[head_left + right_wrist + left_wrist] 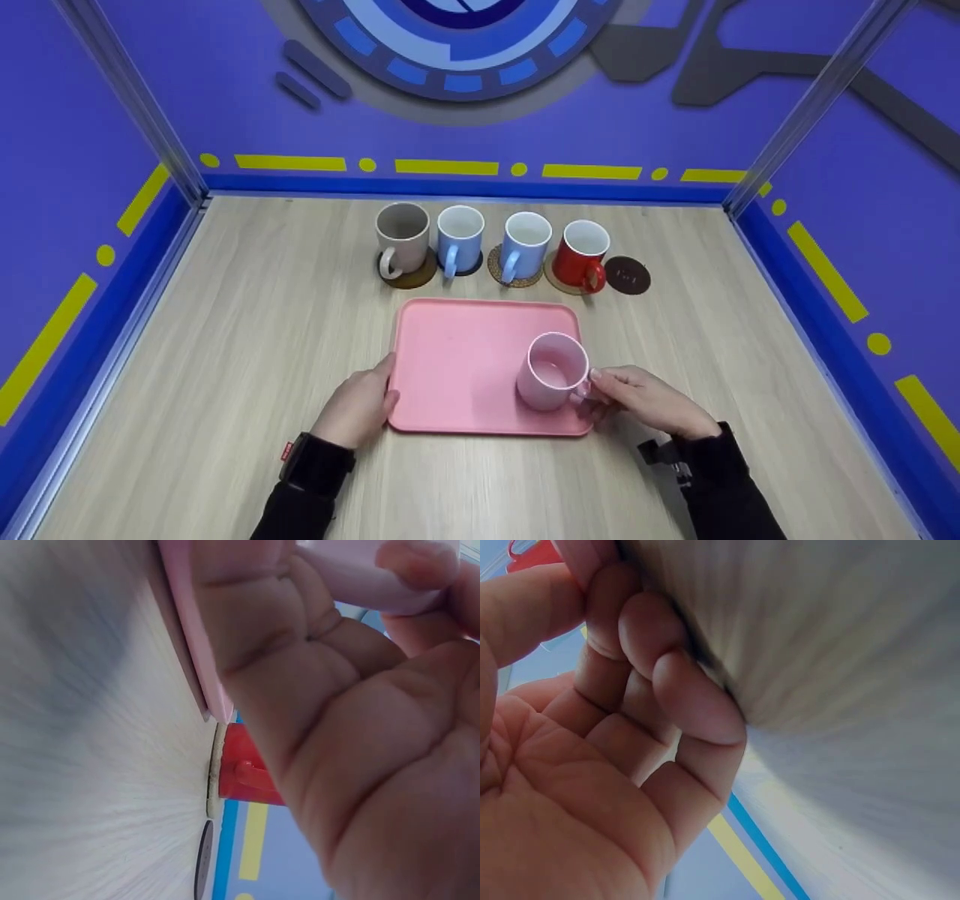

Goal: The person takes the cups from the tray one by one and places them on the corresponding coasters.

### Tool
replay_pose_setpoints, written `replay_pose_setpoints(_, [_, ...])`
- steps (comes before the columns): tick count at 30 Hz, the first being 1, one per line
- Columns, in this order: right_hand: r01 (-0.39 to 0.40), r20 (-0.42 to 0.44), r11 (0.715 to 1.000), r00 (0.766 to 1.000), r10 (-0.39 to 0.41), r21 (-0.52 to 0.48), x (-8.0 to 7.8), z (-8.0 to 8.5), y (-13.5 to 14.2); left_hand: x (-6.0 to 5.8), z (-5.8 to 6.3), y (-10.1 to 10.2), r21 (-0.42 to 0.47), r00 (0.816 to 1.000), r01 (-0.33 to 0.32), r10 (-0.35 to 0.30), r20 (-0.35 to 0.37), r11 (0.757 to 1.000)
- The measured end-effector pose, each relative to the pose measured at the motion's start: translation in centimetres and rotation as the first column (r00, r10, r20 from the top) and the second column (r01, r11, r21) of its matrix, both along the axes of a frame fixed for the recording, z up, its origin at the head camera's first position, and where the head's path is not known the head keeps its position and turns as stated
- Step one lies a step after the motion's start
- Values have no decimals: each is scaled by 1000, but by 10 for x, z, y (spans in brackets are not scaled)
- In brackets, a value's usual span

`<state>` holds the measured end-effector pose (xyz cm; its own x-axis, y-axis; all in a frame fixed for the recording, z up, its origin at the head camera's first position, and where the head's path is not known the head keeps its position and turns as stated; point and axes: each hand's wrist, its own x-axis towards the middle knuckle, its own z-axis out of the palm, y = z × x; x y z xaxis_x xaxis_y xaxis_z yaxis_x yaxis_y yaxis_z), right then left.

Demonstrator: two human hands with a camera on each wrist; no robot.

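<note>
A pink rectangular tray [450, 360] lies on the table in the head view. My left hand [354, 411] grips its left edge; the left wrist view shows the thumb against the tray rim [585, 556] and the other fingers curled near the tabletop. Toward the tray's right side, a pale pink mug [541, 391] stands upright, its inside showing no contents. My right hand [660, 399] pinches the mug's handle from the right. Close up in the right wrist view, the right palm [375, 742] covers much of the tray edge and mug.
Behind the tray stands a row of mugs on coasters: taupe [409, 244], light blue [463, 247], another light blue [526, 251] and red [576, 264]. A dark round coaster [628, 275] lies right of the red mug. Purple walls [480, 135] enclose the table.
</note>
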<state>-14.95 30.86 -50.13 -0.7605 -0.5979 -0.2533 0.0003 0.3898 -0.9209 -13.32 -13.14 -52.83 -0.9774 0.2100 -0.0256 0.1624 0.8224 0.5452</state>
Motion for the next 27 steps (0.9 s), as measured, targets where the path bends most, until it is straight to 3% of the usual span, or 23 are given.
replay_pose_setpoints(27, [65,-24,998,998,-66,-26,0,3,3,1,1,0,0,1000,0,0,-8,1000])
